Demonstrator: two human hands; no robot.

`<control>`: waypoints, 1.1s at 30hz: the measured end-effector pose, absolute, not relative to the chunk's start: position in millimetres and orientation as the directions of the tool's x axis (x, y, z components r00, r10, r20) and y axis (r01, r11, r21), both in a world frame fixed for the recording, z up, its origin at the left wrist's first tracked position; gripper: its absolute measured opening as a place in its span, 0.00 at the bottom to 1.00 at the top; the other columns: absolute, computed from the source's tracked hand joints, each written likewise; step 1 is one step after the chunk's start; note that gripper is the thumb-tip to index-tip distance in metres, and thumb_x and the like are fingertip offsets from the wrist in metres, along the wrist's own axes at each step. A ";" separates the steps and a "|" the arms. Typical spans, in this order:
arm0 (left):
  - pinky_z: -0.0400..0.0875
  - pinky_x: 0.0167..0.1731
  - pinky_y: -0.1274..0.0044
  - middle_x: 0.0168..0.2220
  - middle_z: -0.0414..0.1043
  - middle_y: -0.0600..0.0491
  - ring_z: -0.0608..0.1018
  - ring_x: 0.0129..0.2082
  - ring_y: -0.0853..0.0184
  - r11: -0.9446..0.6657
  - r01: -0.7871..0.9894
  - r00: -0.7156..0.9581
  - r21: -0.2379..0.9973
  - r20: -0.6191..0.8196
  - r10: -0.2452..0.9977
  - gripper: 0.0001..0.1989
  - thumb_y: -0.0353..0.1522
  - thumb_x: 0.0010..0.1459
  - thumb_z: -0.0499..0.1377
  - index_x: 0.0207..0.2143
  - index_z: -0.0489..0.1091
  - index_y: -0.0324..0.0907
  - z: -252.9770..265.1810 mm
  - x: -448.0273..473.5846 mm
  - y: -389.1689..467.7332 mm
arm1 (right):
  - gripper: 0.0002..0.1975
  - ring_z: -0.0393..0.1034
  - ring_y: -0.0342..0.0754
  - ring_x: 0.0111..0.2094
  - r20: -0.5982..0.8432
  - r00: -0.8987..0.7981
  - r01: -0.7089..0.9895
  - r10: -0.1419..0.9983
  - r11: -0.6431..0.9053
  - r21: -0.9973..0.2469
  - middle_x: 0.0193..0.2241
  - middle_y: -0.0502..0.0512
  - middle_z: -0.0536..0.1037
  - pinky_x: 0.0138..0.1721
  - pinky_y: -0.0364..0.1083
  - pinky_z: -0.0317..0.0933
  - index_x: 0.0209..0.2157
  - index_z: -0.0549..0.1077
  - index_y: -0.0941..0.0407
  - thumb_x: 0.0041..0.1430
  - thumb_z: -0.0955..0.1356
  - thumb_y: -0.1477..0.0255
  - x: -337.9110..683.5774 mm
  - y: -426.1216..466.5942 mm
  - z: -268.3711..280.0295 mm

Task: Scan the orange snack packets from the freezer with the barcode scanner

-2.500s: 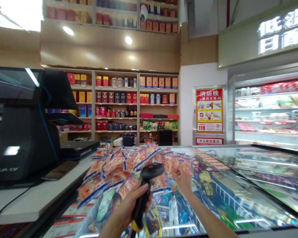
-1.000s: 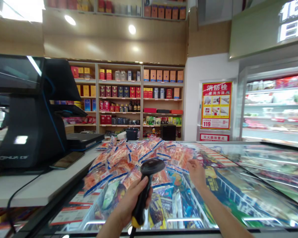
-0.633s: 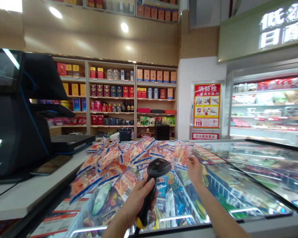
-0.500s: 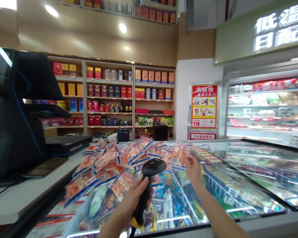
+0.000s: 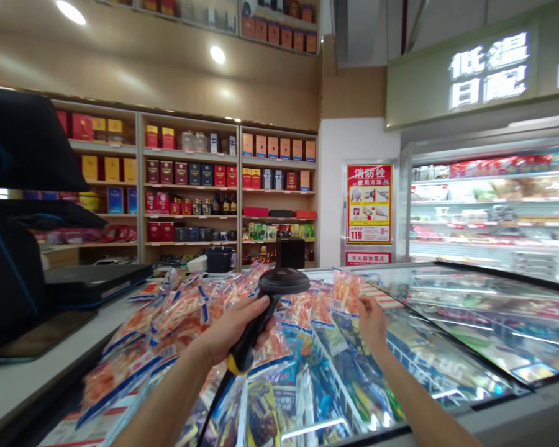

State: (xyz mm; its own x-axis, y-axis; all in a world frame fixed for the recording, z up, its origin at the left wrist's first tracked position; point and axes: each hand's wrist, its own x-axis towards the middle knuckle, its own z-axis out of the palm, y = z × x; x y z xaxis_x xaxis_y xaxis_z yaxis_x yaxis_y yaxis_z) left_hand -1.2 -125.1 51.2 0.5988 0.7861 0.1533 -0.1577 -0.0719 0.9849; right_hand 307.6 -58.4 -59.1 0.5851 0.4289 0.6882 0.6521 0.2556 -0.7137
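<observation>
My left hand (image 5: 235, 326) is wrapped round the handle of a black and yellow barcode scanner (image 5: 284, 282), its head tipped forward over the freezer and a cable trailing from the grip. To the right, my right hand (image 5: 372, 323) has its fingers pinched at the edge of a clear plastic bag of orange-pink food (image 5: 346, 290) with a barcode label. A heap of similar bags (image 5: 181, 310) with blue-edged packaging spreads over the freezer top on the left and behind the scanner. What exactly the bags contain is hard to make out.
Below the hands lies a glass-topped chest freezer (image 5: 447, 329) with packaged goods inside. On the left, a counter (image 5: 69, 347) carries a dark checkout terminal (image 5: 23, 143) and a phone-like slab (image 5: 46, 335). Shelves of boxes (image 5: 190, 174) line the back wall; a lit refrigerator (image 5: 494, 211) stands right.
The view has swung to the right. My left hand has lifted the barcode scanner a little, farther over the heap, while my right hand keeps its pinch on the bag's edge.
</observation>
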 end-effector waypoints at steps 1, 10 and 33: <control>0.55 0.13 0.84 0.18 0.63 0.57 0.64 0.13 0.77 -0.056 -0.175 0.612 0.983 0.153 0.776 0.12 0.40 0.49 0.51 0.25 0.61 0.39 48.1 4.8 -127.4 | 0.16 0.64 0.46 0.26 0.687 0.593 0.648 0.421 0.257 -0.717 0.24 0.56 0.71 0.30 0.44 0.56 0.29 0.67 0.59 0.45 0.58 0.62 309.6 -58.0 -61.2; 0.55 0.13 0.84 0.17 0.63 0.58 0.63 0.13 0.77 0.130 -0.166 0.517 0.978 -0.027 0.856 0.14 0.42 0.46 0.53 0.25 0.59 0.40 -7.2 41.9 -145.9 | 0.17 0.64 0.47 0.26 0.643 0.649 0.611 0.408 0.224 -0.759 0.24 0.57 0.72 0.30 0.44 0.56 0.29 0.66 0.59 0.45 0.58 0.61 324.4 -59.4 -68.6; 0.56 0.14 0.84 0.16 0.64 0.59 0.64 0.13 0.77 0.146 -0.212 0.448 0.966 -0.036 0.893 0.14 0.42 0.45 0.55 0.24 0.61 0.40 3.9 43.7 -142.9 | 0.19 0.65 0.48 0.26 0.584 0.668 0.584 0.460 0.162 -0.795 0.26 0.59 0.73 0.30 0.45 0.57 0.30 0.67 0.60 0.45 0.57 0.60 321.3 -64.0 -76.6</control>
